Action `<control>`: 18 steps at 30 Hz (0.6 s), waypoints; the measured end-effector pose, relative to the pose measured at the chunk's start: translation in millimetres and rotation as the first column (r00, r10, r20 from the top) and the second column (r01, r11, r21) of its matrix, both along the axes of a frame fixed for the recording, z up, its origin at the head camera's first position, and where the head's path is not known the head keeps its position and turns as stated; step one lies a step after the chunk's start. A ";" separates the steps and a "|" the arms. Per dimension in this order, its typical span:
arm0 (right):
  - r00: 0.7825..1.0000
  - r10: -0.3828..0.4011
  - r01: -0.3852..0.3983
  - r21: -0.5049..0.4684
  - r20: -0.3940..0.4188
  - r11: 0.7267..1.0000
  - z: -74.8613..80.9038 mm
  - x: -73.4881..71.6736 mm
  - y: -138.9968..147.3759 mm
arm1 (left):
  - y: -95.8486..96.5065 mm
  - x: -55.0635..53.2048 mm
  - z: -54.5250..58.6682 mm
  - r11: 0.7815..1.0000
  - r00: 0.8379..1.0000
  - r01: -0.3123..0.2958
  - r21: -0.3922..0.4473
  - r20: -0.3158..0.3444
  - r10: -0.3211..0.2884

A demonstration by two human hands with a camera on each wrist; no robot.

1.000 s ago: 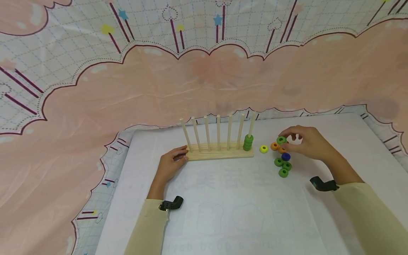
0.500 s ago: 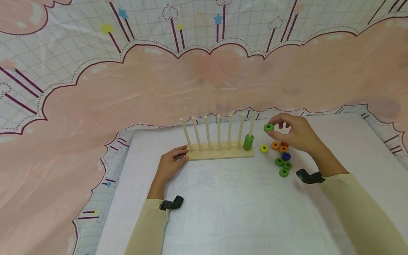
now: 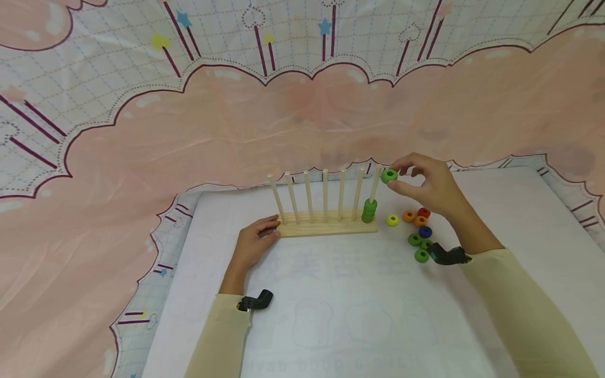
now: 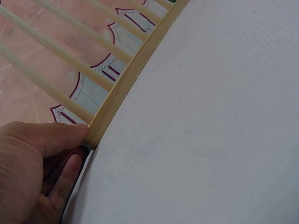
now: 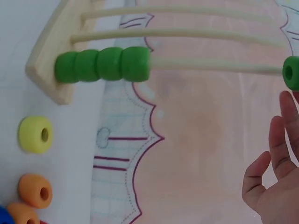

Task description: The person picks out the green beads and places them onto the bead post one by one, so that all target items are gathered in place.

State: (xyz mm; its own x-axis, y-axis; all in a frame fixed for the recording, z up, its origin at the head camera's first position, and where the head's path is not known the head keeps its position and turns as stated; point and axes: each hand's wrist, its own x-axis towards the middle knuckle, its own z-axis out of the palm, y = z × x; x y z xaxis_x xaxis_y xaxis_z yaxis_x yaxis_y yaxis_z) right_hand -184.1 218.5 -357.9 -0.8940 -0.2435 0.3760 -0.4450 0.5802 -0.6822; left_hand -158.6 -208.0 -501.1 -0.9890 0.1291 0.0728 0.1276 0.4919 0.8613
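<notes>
A wooden rack (image 3: 326, 227) with a row of upright pegs stands on the white table. Several green beads (image 5: 103, 64) are stacked at the foot of its rightmost peg (image 3: 375, 185). My right hand (image 3: 430, 184) pinches another green bead (image 3: 389, 176) between thumb and fingertips, close beside the top of that peg. In the right wrist view this bead (image 5: 291, 73) appears at the right edge, near the peg's tip. My left hand (image 3: 253, 242) grips the left end of the rack's base, its thumb (image 4: 70, 135) against the edge.
Right of the rack lie loose beads: a yellow bead (image 3: 392, 220), two orange ones, a red bead (image 3: 424, 212), a blue bead (image 3: 425, 231) and several green beads (image 3: 414, 239). A patterned peach cloth (image 3: 293, 121) hangs behind the white tabletop (image 3: 331, 304).
My right hand has lifted a green bead from the loose beads and carried it up and left to the rightmost peg's top. My left hand has stayed at the rack's end.
</notes>
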 end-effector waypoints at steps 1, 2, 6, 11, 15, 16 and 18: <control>1.000 -0.004 0.004 -0.012 0.005 1.000 1.4 -0.2 -1.0 | 0.0 -0.1 -0.1 1.000 1.000 0.002 0.003 -0.002 -0.002; 1.000 -0.008 0.008 -0.021 0.008 1.000 2.8 -0.6 -2.0 | 0.0 -0.2 -0.2 1.000 1.000 0.003 0.007 -0.003 -0.003; 1.000 -0.012 0.012 -0.055 0.008 0.998 8.5 -3.1 -6.0 | 0.4 -0.9 0.0 1.000 1.000 0.006 0.021 -0.009 -0.006; 1.000 -0.006 0.006 -0.073 0.000 0.997 12.5 -6.2 -11.2 | 0.9 -1.6 0.6 1.000 1.000 0.001 0.026 -0.006 -0.001; 1.000 -0.013 0.014 -0.065 0.026 0.998 14.8 -8.3 -14.3 | 1.5 -1.6 0.5 1.000 1.000 -0.005 0.017 0.002 0.005; 0.999 -0.018 0.020 -0.062 0.034 0.998 15.5 -8.9 -14.9 | 1.6 -1.5 0.4 1.000 1.000 -0.006 0.015 0.004 0.006; 0.998 -0.025 0.028 -0.059 0.050 0.998 16.2 -10.6 -15.7 | 2.0 -1.5 0.4 1.000 1.000 -0.007 0.014 0.005 0.007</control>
